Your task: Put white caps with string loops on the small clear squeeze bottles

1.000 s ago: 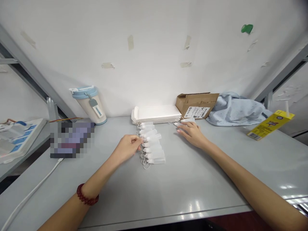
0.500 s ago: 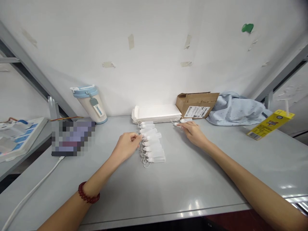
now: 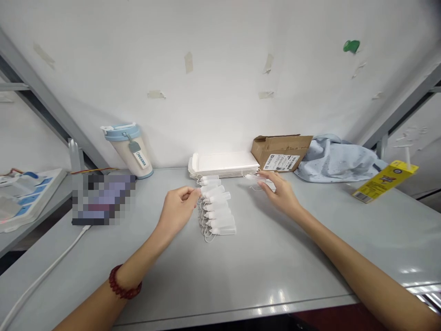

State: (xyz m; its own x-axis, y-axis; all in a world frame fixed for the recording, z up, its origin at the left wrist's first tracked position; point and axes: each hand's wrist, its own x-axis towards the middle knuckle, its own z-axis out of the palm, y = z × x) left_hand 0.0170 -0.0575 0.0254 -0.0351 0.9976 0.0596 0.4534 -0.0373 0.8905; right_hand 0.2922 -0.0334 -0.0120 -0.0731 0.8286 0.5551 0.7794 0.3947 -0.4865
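A column of several small translucent dropper bottles (image 3: 220,214) lies on the table, tips to the left, each with a thin white string loop. My left hand (image 3: 179,204) is closed in a pinch beside the tips of the upper bottles; whatever is between its fingertips is hidden. To the right of the column, my right hand (image 3: 279,193) hovers low with thumb and index finger apart. Close to its fingertips lies another small dropper bottle (image 3: 252,178), and a second one is partly hidden beneath the fingers.
Behind the bottles lies a stack of flat white cartons (image 3: 223,162), beside a brown cardboard box (image 3: 282,149). A light blue cloth (image 3: 339,158) and a yellow drink carton (image 3: 384,182) are at the right. On the left are a tumbler (image 3: 129,149), a blurred phone (image 3: 105,200) and a power strip (image 3: 32,197).
My right hand's fingers have spread and shifted away from the bottle they were touching. My left hand has drawn slightly left, still pinched. The view has tilted a little.
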